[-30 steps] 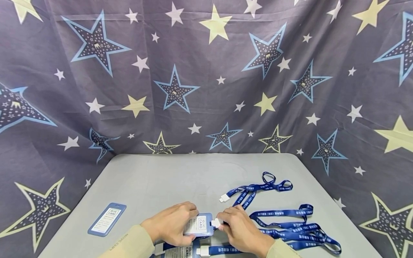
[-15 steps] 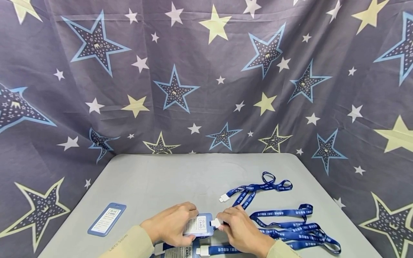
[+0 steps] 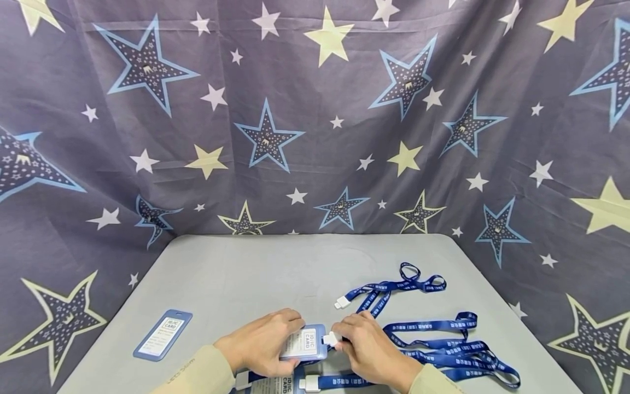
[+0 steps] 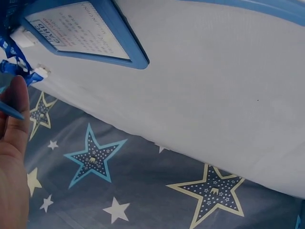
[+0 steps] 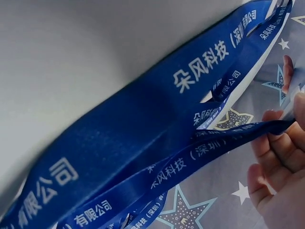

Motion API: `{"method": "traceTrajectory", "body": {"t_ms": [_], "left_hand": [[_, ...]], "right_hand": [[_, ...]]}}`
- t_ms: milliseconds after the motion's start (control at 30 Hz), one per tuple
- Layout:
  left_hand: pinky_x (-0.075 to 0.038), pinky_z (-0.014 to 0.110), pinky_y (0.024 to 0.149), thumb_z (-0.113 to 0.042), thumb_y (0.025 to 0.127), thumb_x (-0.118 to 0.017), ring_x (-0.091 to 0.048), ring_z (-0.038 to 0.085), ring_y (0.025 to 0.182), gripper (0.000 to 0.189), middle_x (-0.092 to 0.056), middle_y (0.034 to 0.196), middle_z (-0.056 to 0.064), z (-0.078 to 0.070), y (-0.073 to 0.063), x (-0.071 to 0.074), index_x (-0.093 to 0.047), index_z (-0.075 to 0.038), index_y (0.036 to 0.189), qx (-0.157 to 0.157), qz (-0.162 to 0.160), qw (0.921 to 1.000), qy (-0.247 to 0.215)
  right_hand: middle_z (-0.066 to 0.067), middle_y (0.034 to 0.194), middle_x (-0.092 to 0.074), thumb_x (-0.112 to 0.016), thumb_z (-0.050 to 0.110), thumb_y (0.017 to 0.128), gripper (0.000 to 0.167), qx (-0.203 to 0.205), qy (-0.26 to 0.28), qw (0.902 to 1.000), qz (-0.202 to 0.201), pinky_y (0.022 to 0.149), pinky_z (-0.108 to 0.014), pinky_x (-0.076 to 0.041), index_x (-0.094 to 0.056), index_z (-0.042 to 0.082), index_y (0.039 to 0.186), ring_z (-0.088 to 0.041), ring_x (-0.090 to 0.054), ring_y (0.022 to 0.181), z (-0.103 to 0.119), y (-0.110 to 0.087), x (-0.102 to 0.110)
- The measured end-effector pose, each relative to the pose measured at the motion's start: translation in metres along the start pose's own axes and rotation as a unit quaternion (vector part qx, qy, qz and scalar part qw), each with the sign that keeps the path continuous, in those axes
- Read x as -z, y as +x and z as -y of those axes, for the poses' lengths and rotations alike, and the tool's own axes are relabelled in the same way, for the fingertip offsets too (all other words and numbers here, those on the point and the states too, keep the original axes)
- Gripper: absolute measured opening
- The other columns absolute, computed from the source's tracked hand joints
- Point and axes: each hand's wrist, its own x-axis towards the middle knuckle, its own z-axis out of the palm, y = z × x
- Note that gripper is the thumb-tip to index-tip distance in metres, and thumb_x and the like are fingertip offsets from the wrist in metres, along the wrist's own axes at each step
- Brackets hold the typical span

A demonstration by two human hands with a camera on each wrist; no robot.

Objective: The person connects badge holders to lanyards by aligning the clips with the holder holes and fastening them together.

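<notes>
In the head view my left hand (image 3: 266, 340) grips a blue-framed ID card holder (image 3: 319, 350) by its sides, thumb at the near edge and fingers at the far edge. My right hand (image 3: 369, 350) pinches the white clip (image 3: 331, 339) of a blue lanyard right at the slotted end of that holder. From this hand the lanyard strap (image 5: 224, 138) runs off, as the right wrist view shows. Below the hands, another card holder (image 3: 270, 386) lies partly hidden, with a white lanyard clip (image 3: 310, 383) at its end.
A separate card holder (image 3: 163, 335) lies at the left of the grey table (image 3: 236, 268). Behind the right hand is a loose lanyard (image 3: 394, 286) with a white clip. More blue lanyards (image 3: 458, 355) lie in loops at the right. A star-patterned curtain (image 3: 295, 180) hangs behind.
The held card holder and the clip have shifted very slightly to the right. Both hands keep the same grip, and the things on the table stay where they were.
</notes>
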Motion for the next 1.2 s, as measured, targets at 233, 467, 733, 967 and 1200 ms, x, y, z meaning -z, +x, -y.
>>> {"method": "traceTrajectory", "body": {"t_ms": [233, 467, 733, 967, 1200], "left_hand": [[-0.055, 0.03, 0.095, -0.04, 0.079, -0.072, -0.06, 0.011, 0.106, 0.061, -0.065, 0.12, 0.005, -0.0005, -0.0003, -0.0009, -0.065, -0.001, 0.125, -0.003, -0.011, 0.9999, 0.004], [-0.054, 0.028, 0.095, -0.04, 0.079, -0.071, -0.06, 0.011, 0.105, 0.061, -0.065, 0.119, 0.005, -0.001, 0.0, -0.0026, -0.065, -0.001, 0.125, -0.018, -0.023, 0.9993, 0.021], [-0.054, 0.027, 0.094, -0.039, 0.078, -0.073, -0.059, 0.01, 0.105, 0.061, -0.065, 0.118, 0.006, 0.0001, 0.0001, -0.0025, -0.065, 0.0, 0.125, -0.021, -0.02, 0.9994, 0.019], [-0.054, 0.023, 0.09, -0.04, 0.077, -0.074, -0.059, 0.008, 0.102, 0.056, -0.065, 0.116, 0.003, 0.0035, -0.0027, -0.0015, -0.067, -0.004, 0.12, -0.028, -0.012, 0.9993, 0.022], [-0.055, 0.027, 0.094, -0.041, 0.079, -0.075, -0.06, 0.011, 0.106, 0.06, -0.065, 0.12, 0.005, 0.0054, -0.0055, -0.0033, -0.067, -0.002, 0.124, -0.021, -0.015, 0.999, 0.036]], "right_hand": [[0.009, 0.093, -0.069, -0.075, 0.016, 0.09, 0.009, -0.007, -0.001, 1.0, 0.003, 0.082, -0.03, -0.045, -0.072, 0.015, 0.099, -0.007, -0.059, 0.088, 0.0015, 0.001, 0.0012], [0.009, 0.092, -0.068, -0.075, 0.016, 0.09, 0.007, -0.003, -0.002, 1.0, -0.004, 0.082, -0.03, -0.046, -0.071, 0.016, 0.096, -0.007, -0.058, 0.086, 0.0008, 0.0014, -0.0004], [0.008, 0.093, -0.069, -0.075, 0.016, 0.09, 0.009, 0.001, -0.018, 0.9998, 0.0, 0.082, -0.03, -0.047, -0.072, 0.016, 0.098, -0.007, -0.06, 0.087, 0.0035, 0.0036, -0.0011], [0.006, 0.099, -0.072, -0.075, 0.018, 0.091, 0.019, -0.015, -0.016, 0.9994, 0.025, 0.083, -0.028, -0.045, -0.075, 0.013, 0.109, -0.008, -0.061, 0.092, 0.006, 0.0021, -0.0027], [0.004, 0.111, -0.073, -0.073, 0.023, 0.095, 0.029, -0.055, 0.01, 0.9972, 0.049, 0.09, -0.035, -0.047, -0.074, 0.01, 0.12, -0.012, -0.064, 0.104, 0.0048, 0.0009, -0.0026]]}}
